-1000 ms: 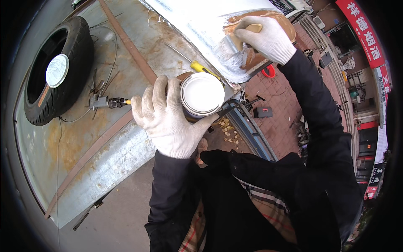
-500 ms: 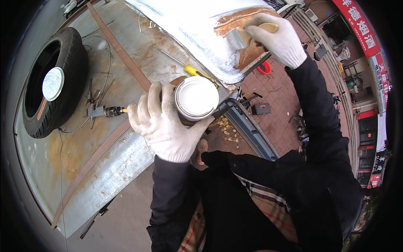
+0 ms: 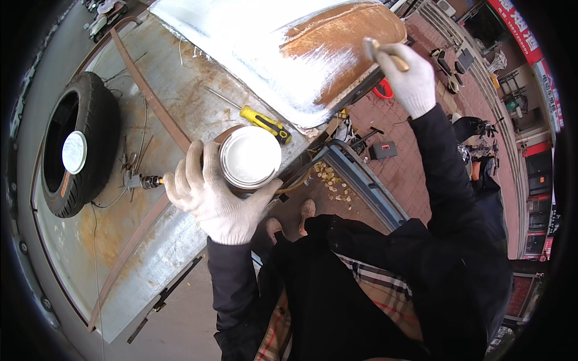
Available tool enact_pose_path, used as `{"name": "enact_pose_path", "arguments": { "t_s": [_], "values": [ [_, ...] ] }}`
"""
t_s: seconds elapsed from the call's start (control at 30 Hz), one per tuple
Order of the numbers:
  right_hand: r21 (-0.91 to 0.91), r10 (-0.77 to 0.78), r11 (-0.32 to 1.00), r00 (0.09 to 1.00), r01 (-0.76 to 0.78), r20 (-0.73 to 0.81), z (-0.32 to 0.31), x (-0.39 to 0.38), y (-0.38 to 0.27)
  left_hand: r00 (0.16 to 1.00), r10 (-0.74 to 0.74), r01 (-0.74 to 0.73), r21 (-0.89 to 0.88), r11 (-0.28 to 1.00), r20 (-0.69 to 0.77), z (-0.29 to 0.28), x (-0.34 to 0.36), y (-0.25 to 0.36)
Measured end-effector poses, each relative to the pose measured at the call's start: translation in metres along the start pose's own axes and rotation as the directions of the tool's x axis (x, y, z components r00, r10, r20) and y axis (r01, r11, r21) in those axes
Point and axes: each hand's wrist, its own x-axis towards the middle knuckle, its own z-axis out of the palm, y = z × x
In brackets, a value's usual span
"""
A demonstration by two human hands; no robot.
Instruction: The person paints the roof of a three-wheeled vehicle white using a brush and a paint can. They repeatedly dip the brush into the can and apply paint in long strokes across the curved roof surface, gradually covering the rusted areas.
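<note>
A can [image 3: 248, 185] of white paint [image 3: 251, 155] is clamped by the left fingers [image 3: 194, 165] near the metal table's [image 3: 205, 78] edge; a brush [image 3: 399, 62], by the right fingers [image 3: 395, 50].

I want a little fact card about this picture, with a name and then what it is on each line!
Left hand: gloved, gripping an open can of white paint-like stuff
Right hand: gloved, holding a wooden-handled brush
Brush spot: by the panel; touching or not, I can't tell
Panel colours: white and brown
Screwdriver: yellow and black, lying on the metal surface
Tyre: black, with a round, pale disc on it
</note>
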Motion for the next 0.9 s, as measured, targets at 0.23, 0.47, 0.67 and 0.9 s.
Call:
{"name": "enact_pose_path", "arguments": {
  "t_s": [0.23, 0.47, 0.67, 0.9],
  "values": [
    [0.42, -0.358, 0.865, 0.925, 0.275, 0.131, 0.044, -0.09, -0.071, 0.997, 0.038, -0.036, 0.032, 0.999, -0.062, 0.005, -0.001, 0.001],
    [0.61, 0.027, 0.76, 0.948, -0.226, 0.318, 0.015, -0.052, 0.03, 0.998, 0.051, -0.048, 0.1, 0.994, -0.031, 0.006, -0.003, -0.001],
    [0.592, 0.175, 0.783, 0.981, -0.192, 0.087, 0.02, -0.009, 0.156, 0.996, 0.091, -0.086, 0.15, 0.985, -0.023, 0.009, -0.004, -0.004],
    [0.414, 0.341, 0.895, 0.856, -0.168, -0.39, 0.008, 0.052, 0.193, 0.992, 0.129, -0.125, 0.227, 0.966, -0.004, 0.007, -0.002, -0.004]
  ]
}}
